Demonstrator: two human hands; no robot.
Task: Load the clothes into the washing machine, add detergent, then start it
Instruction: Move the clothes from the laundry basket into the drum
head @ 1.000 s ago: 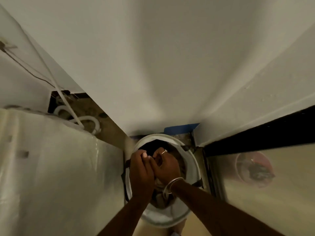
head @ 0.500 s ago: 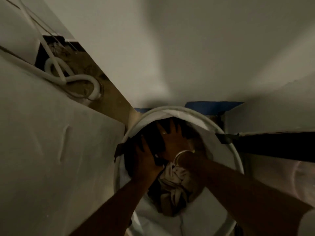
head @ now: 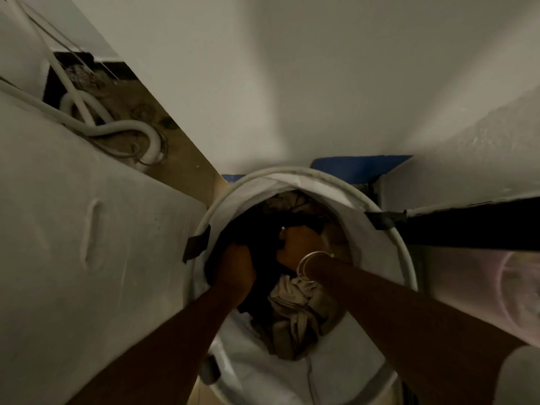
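A round white laundry hamper (head: 391,229) stands on the floor below me, wedged between two white appliances. It holds clothes: a black garment (head: 263,244) on top and crumpled beige clothes (head: 295,305) beneath. My left hand (head: 235,270) is closed on the black garment at its left side. My right hand (head: 301,244), with a ring and bangles at the wrist, grips the same black garment from the right. Both hands are inside the hamper's mouth.
A large white appliance top (head: 96,258) fills the left side, with grey hoses (head: 122,130) coiled behind it. At the right a washing machine front (head: 482,276) with a round door shows under a dark band. A white wall rises ahead.
My view has dropped closer to the hamper. Both hands went from held together above the rim, to spread flat on the clothes, to closed on the black garment.
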